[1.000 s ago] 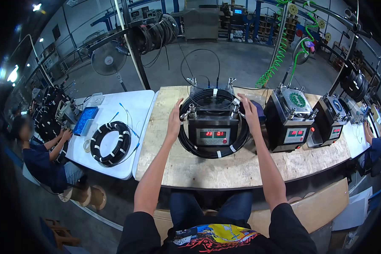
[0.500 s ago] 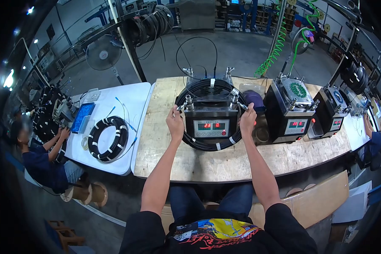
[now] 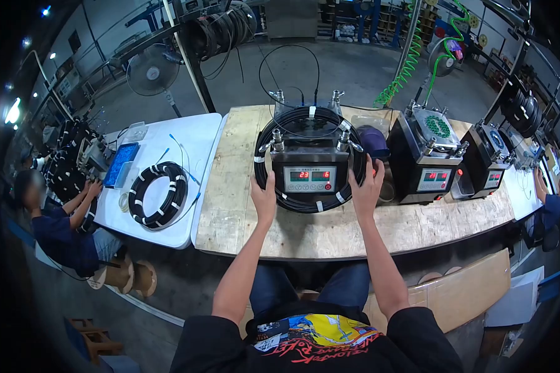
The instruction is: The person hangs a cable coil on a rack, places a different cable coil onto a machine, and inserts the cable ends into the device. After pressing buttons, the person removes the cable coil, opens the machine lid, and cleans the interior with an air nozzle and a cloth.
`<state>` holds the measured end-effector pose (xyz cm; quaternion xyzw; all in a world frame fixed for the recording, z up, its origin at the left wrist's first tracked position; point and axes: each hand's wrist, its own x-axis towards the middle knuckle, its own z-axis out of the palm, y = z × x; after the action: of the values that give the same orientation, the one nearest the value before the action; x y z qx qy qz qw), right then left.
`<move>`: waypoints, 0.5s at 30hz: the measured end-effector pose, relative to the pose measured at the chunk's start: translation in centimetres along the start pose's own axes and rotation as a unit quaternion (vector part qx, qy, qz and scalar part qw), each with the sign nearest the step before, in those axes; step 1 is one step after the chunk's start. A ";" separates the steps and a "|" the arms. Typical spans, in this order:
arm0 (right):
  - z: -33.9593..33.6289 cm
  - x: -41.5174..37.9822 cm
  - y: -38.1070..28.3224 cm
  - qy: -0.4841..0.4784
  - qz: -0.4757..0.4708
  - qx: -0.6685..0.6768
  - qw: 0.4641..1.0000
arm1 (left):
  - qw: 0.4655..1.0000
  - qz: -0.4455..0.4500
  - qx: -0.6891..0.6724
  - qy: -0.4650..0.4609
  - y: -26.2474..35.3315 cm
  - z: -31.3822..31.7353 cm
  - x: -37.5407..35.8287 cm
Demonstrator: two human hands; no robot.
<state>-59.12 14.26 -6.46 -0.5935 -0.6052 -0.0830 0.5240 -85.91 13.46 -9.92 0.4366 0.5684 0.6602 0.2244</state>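
Note:
A large coil of black cable (image 3: 261, 168), bound with white tape bands, is draped around a box-shaped machine (image 3: 310, 159) with a lit red-digit display panel (image 3: 310, 179). At the coil's lower left, my left hand (image 3: 264, 198) holds it between thumb and fingers. My right hand (image 3: 366, 189) has the coil's right side between thumb and fingers, with the fingertips pointing up. Metal clamp handles (image 3: 277, 143) stand on the machine's front corners, above both hands. A thin cable loop rises from the machine's back.
To the right are two similar machines (image 3: 426, 165) (image 3: 487, 155) and a purple round object (image 3: 373, 142). Another taped cable coil (image 3: 176, 193) and a blue tray (image 3: 122, 163) lie on the white table (image 3: 193, 140) at left. A person (image 3: 65, 217) sits there; another sits far right.
Both hands have moved down from the front clamp handles to the coil's sides. The clamp handles have swung outward and down slightly. The right display number went from 0 to 6.

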 end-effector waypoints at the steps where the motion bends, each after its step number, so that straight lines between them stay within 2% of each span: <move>1: -0.4 -0.4 -0.3 0.007 -0.006 0.005 1.000 | 1.000 0.005 0.001 0.014 0.0 0.0 -0.7; 5: -1.7 -2.7 -2.1 0.009 0.143 0.094 0.985 | 0.996 -0.061 0.053 -0.034 -0.9 -0.9 -2.6; 7: -0.8 -4.0 -1.7 0.002 0.247 0.102 0.964 | 0.983 -0.172 -0.009 -0.064 1.1 -1.0 -3.6; 9: 0.2 -4.7 -1.9 -0.016 0.353 0.263 0.898 | 0.982 -0.181 -0.003 -0.052 0.6 -0.4 -4.0; 10: 0.6 -5.1 -2.1 -0.024 0.403 0.337 0.850 | 0.989 -0.138 0.035 -0.027 -1.0 0.1 -4.3; 11: 1.3 -5.4 -2.0 -0.018 0.391 0.344 0.854 | 0.993 -0.094 0.072 -0.004 -2.6 0.6 -4.7; 13: 2.6 -5.5 -2.2 -0.004 0.366 0.359 0.858 | 0.992 -0.119 0.050 -0.016 -1.7 1.1 -4.9; 15: 3.2 -5.0 -2.5 0.002 0.356 0.307 0.882 | 0.991 -0.124 0.048 -0.015 -1.9 1.4 -4.9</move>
<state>-64.10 12.72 -10.26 -0.5781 -0.3472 0.2985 0.6754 -82.60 10.80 -13.39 0.3833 0.6455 0.5927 0.2917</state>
